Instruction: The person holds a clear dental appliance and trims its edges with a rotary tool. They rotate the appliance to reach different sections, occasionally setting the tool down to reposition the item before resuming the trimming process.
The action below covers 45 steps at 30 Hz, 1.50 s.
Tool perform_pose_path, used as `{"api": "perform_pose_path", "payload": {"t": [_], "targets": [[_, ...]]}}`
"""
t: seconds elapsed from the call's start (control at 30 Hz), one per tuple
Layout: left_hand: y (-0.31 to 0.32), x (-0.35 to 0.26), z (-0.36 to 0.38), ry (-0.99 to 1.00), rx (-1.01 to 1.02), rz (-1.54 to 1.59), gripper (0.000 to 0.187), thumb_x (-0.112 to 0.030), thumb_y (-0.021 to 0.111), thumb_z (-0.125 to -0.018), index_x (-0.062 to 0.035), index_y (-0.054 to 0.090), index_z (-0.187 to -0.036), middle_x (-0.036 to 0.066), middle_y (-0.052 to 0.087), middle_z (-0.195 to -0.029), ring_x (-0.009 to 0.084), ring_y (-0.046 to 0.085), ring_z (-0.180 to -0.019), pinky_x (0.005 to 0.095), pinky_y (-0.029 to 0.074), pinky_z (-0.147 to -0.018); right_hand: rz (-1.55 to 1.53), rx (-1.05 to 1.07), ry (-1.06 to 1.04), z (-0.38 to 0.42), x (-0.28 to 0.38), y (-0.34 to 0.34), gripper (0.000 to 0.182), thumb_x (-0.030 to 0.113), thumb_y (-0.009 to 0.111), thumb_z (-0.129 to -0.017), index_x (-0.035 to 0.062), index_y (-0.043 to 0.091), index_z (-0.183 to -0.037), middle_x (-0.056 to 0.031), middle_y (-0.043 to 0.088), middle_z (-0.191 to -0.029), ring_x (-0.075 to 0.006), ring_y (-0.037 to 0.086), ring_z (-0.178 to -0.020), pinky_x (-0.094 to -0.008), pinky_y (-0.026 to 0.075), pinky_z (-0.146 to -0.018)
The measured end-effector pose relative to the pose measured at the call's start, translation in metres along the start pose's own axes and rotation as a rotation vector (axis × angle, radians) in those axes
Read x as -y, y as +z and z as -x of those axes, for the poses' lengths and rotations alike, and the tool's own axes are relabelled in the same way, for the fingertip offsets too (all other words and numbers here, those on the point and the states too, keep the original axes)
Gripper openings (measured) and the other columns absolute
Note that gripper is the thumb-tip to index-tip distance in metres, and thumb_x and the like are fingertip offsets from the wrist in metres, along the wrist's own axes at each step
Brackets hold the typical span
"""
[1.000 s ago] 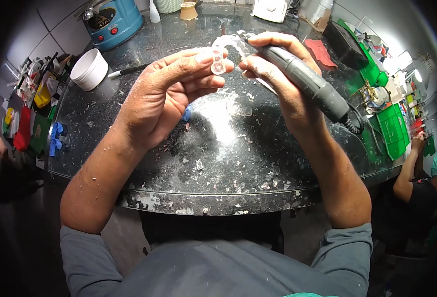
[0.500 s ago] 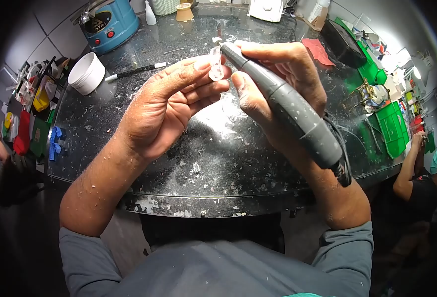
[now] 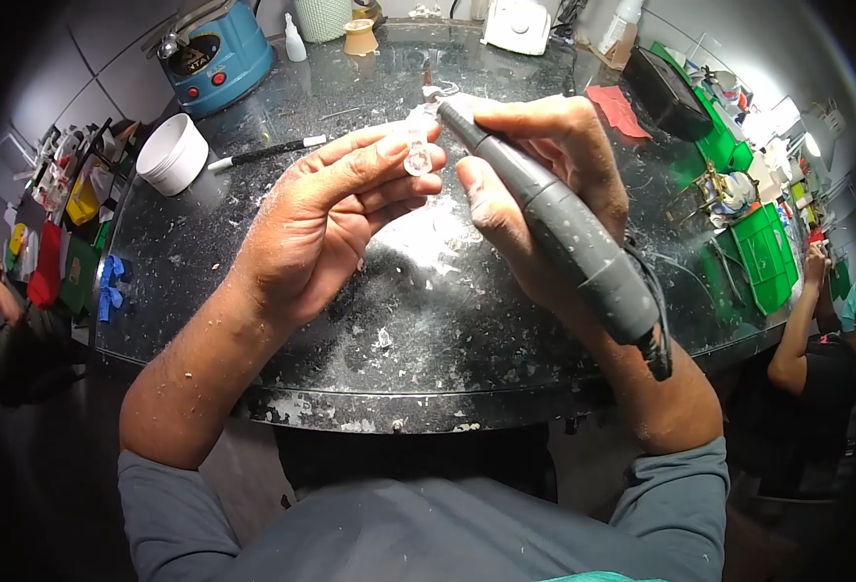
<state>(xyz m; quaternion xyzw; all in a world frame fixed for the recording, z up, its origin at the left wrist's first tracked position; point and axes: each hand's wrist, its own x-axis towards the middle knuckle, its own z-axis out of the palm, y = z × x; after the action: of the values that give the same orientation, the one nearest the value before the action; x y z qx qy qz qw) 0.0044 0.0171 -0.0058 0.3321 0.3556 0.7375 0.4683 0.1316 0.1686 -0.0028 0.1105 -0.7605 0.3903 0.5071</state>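
Between the thumb and fingers of my left hand [image 3: 336, 199] is a small clear piece [image 3: 417, 155] with a rounded lower end. My right hand [image 3: 554, 165] grips a dark grey rotary handpiece [image 3: 569, 223], slanted with its narrow end up and to the left. That end is right beside the top of the clear piece; whether they touch cannot be made out. A cable hangs from the handpiece's rear. Pale dust lies on the black table [image 3: 428, 339] beneath both hands.
At the left are a white tub [image 3: 172, 155], a pen [image 3: 268, 153] and a blue machine [image 3: 216, 58]. Red paper [image 3: 620, 112], a black box [image 3: 668, 89] and green trays [image 3: 766, 257] lie right. People [image 3: 816, 373] [image 3: 30, 339] are at both sides.
The clear piece and my left fingers have shifted slightly down and left. The handpiece has moved a little downward at its tip and rear, still in my right hand.
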Motion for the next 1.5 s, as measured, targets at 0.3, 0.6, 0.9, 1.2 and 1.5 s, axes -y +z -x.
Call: {"api": "perform_pose_path", "payload": {"t": [0.3, 0.6, 0.9, 1.2, 1.5], "targets": [[0.001, 0.003, 0.000, 0.022, -0.097, -0.012, 0.036, -0.019, 0.052, -0.097, 0.0024, 0.053, -0.126, 0.011, 0.066, -0.111, 0.0170, 0.063, -0.101, 0.0327, 0.046, -0.096, 0.061, 0.199, -0.112, -0.004, 0.005, -0.010, 0.034, -0.006, 0.065, -0.078, -0.0022, 0.054, -0.110, -0.0187, 0.060, -0.109, -0.0269, 0.058, -0.114, -0.0365, 0.047, -0.095], [0.005, 0.001, -0.001, 0.066, -0.063, -0.036, 0.033, -0.017, 0.056, -0.095, 0.0021, 0.057, -0.122, 0.013, 0.066, -0.110, 0.0181, 0.062, -0.102, 0.0333, 0.046, -0.097, 0.107, 0.182, -0.166, -0.004, 0.007, -0.007, 0.038, -0.007, 0.065, -0.076, -0.0025, 0.053, -0.112, -0.0161, 0.060, -0.105, -0.0281, 0.058, -0.113, -0.0400, 0.043, -0.099], [0.007, 0.005, -0.002, 0.147, -0.071, -0.089, 0.029, -0.015, 0.058, -0.094, 0.0013, 0.061, -0.118, 0.013, 0.067, -0.109, 0.0189, 0.063, -0.101, 0.0352, 0.045, -0.097, 0.142, 0.169, -0.204, -0.007, 0.006, -0.010, 0.041, -0.007, 0.064, -0.073, -0.0014, 0.051, -0.111, -0.0158, 0.060, -0.107, -0.0304, 0.059, -0.113, -0.0501, 0.034, -0.107], [0.004, 0.006, -0.004, 0.229, -0.071, -0.183, 0.027, -0.011, 0.059, -0.093, 0.0004, 0.062, -0.117, 0.011, 0.067, -0.110, 0.0169, 0.061, -0.105, 0.0344, 0.044, -0.099, 0.133, 0.211, -0.202, -0.008, 0.010, -0.014, 0.042, -0.007, 0.063, -0.073, -0.0009, 0.048, -0.112, -0.0158, 0.059, -0.107, -0.0321, 0.058, -0.115, -0.0535, 0.030, -0.109], [0.009, 0.002, -0.002, 0.331, -0.131, -0.341, 0.025, -0.009, 0.061, -0.092, -0.0007, 0.063, -0.116, 0.010, 0.067, -0.109, 0.0158, 0.061, -0.105, 0.0305, 0.043, -0.098, 0.108, 0.198, -0.219, -0.010, 0.010, -0.013, 0.045, -0.008, 0.063, -0.071, -0.0006, 0.046, -0.113, -0.0161, 0.058, -0.106, -0.0336, 0.058, -0.116, -0.0549, 0.029, -0.108]]}}
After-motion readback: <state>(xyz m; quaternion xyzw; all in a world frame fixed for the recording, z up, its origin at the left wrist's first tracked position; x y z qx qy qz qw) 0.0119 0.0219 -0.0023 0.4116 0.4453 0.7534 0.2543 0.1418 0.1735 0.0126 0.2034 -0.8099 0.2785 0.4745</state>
